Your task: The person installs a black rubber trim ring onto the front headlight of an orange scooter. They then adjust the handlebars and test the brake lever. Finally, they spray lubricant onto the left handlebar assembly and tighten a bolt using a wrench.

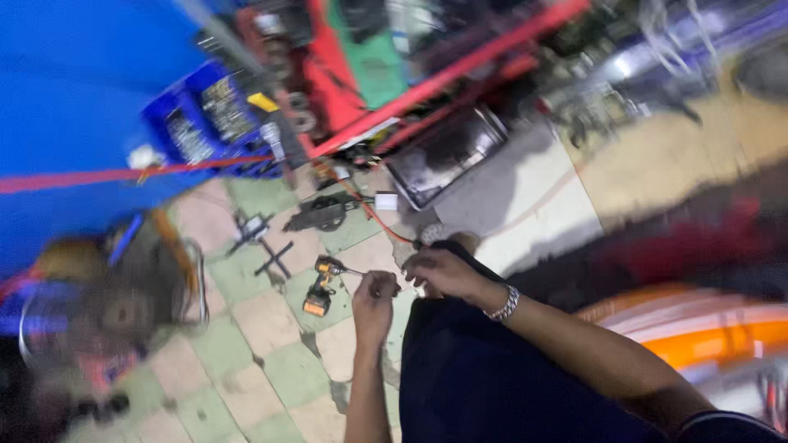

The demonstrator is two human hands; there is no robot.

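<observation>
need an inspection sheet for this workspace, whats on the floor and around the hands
surface: tiled floor in pale green and beige squares, worn and stained
job's things: both hands are close together over the person's dark-clothed lap; blur hides what they hold
clutter: yellow and black cordless drill lying on the floor by the left hand; black cross wrench; dark machine part; small white box
grippers: left hand fingers curled; right hand fingers curled, bracelet on its wrist
cables: orange cable runs across the floor toward the hands
surroundings: blue crate of parts, red frame, dark tray, all blurred
</observation>
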